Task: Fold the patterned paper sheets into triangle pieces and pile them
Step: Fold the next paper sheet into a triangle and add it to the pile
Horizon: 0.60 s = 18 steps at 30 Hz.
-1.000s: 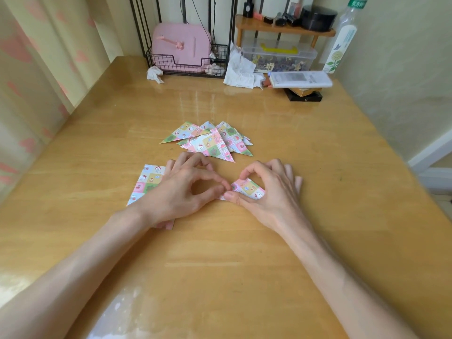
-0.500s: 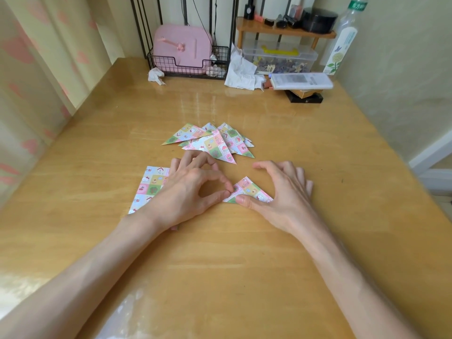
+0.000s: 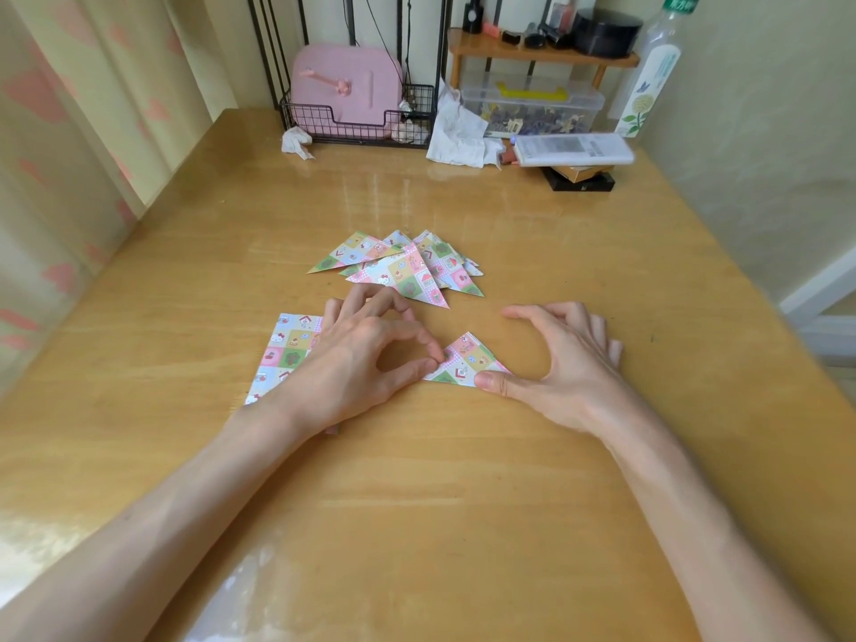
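A small folded triangle (image 3: 465, 361) of patterned paper lies flat on the wooden table (image 3: 440, 493) between my hands. My left hand (image 3: 361, 359) pinches its left corner with thumb and forefinger. The thumb of my right hand (image 3: 565, 363) presses on the triangle's lower right edge, while its fingers arch above the table off the paper. Under my left hand and wrist lies a stack of unfolded patterned sheets (image 3: 285, 349). Just beyond my hands sits a loose pile of folded triangles (image 3: 407, 268).
Along the back edge stand a black wire basket (image 3: 356, 125) holding a pink case, crumpled tissues (image 3: 456, 132), a clear plastic box (image 3: 532, 104) under a small wooden shelf, a white remote (image 3: 572, 148) and a tall bottle (image 3: 653, 71). A curtain hangs on the left.
My right hand has slid to the right along the triangle and its forefinger has lifted off the paper, so more of the triangle shows. My left hand keeps its pinch.
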{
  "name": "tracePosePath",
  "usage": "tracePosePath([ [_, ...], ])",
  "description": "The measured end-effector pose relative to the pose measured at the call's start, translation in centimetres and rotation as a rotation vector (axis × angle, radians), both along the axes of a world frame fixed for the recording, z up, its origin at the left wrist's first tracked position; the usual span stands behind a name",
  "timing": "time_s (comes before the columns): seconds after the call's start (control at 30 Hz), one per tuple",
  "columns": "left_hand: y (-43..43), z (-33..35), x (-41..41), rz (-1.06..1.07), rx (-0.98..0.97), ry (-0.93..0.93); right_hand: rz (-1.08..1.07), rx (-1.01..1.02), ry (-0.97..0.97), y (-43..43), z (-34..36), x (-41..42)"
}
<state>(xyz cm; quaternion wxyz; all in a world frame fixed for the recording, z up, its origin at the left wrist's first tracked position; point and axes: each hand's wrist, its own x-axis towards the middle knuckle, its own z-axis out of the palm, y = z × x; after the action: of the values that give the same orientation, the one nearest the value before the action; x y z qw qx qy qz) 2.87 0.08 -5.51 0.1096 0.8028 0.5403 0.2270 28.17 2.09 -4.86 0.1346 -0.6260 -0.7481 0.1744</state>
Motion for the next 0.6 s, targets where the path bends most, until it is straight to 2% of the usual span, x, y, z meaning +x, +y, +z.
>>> tracePosePath([
  [0.47,-0.2,0.1,0.0,0.005,-0.024,-0.022,0.125,-0.107,-0.017,0.7,1.1,2.1],
  [0.6,-0.1,0.1,-0.1,0.006,-0.017,-0.022,0.152,-0.117,-0.074,1.0,1.2,2.4],
])
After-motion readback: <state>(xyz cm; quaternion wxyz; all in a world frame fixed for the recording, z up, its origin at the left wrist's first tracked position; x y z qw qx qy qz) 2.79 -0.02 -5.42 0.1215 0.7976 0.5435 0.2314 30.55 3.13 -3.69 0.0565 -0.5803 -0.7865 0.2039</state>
